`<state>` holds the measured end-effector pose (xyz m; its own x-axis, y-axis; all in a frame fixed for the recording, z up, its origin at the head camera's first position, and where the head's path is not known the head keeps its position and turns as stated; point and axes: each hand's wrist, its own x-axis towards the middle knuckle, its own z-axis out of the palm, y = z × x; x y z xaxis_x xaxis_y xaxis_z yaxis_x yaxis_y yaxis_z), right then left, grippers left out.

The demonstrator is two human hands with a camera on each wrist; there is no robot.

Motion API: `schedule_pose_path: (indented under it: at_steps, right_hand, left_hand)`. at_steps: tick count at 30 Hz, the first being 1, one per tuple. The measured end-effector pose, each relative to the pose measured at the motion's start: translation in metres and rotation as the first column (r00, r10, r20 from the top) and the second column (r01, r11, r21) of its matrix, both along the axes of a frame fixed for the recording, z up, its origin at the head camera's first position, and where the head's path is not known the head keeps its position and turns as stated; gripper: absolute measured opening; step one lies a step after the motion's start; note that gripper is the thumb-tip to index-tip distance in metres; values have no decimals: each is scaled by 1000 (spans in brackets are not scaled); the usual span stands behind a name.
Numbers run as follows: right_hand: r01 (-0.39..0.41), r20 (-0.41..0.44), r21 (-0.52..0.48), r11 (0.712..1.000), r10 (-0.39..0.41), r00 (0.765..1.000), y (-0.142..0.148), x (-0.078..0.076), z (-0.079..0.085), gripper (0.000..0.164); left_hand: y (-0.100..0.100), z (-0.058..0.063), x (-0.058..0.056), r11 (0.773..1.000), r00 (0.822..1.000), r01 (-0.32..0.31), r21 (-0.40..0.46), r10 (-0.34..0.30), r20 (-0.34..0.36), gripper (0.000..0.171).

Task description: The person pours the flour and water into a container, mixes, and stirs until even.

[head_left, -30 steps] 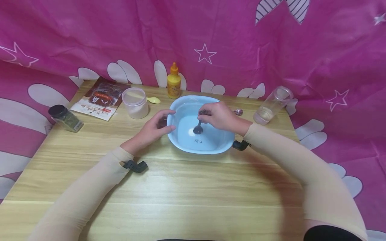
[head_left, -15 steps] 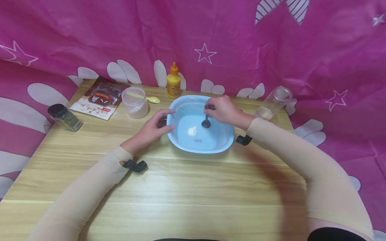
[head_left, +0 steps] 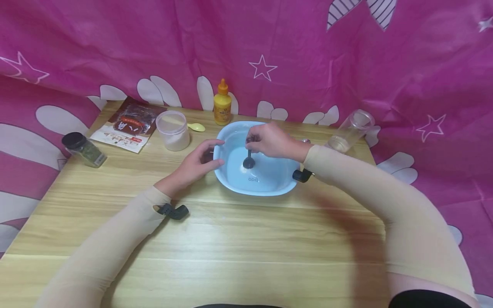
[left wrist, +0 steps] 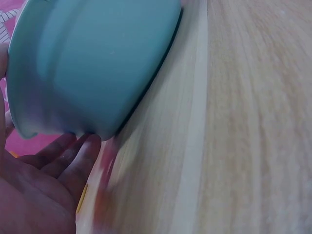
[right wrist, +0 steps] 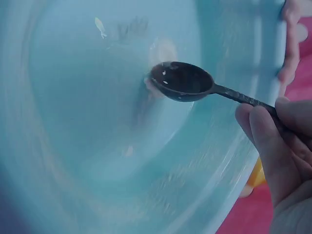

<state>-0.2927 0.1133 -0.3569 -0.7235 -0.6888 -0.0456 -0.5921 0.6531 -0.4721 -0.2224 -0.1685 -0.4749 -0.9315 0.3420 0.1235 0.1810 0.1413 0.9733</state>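
Note:
A pale blue plastic basin (head_left: 265, 179) sits on the table, holding a shallow clear liquid. My left hand (head_left: 196, 161) steadies its left side; in the left wrist view several fingers (left wrist: 80, 165) touch the outer wall while the thumb lies at the rim. Over the basin, my right hand (head_left: 271, 140) pinches the handle of a small black spoon (head_left: 249, 162), bowl end down. The right wrist view shows the spoon's round bowl (right wrist: 183, 80) close to the liquid; whether it dips in I cannot tell. Part of the handle is hidden by the fingers.
Behind the basin stands a yellow dropper-topped bottle (head_left: 222, 105). To the left are a tub of white powder (head_left: 175, 134), a yellow spoon (head_left: 197, 127), a spice packet (head_left: 129, 126) and a jar of green flakes (head_left: 86, 150). A clear tumbler (head_left: 350, 128) stands back right.
My right hand shifted right and slightly away with the black spoon, then came back left across the basin. The left hand has stayed on the basin's side.

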Motion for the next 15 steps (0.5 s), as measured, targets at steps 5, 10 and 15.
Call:
schedule_pose_path:
  at_steps: [5,10,15]
  right_hand:
    - [101,-84,40,994,-98,992,10,-18,-1,13]
    - [172,-165,76,982,-158,974,23,-27,1,11]
    - [210,-111,44,977,-204,973,17,-27,1,12]
  left_hand:
    - [1,1,-1,1000,1000,-3,0,3,4,61]
    - [0,1,-1,1000,1000,0,2,0,-5,61]
    - [0,1,0,1000,1000,1,2,-1,-1,61]
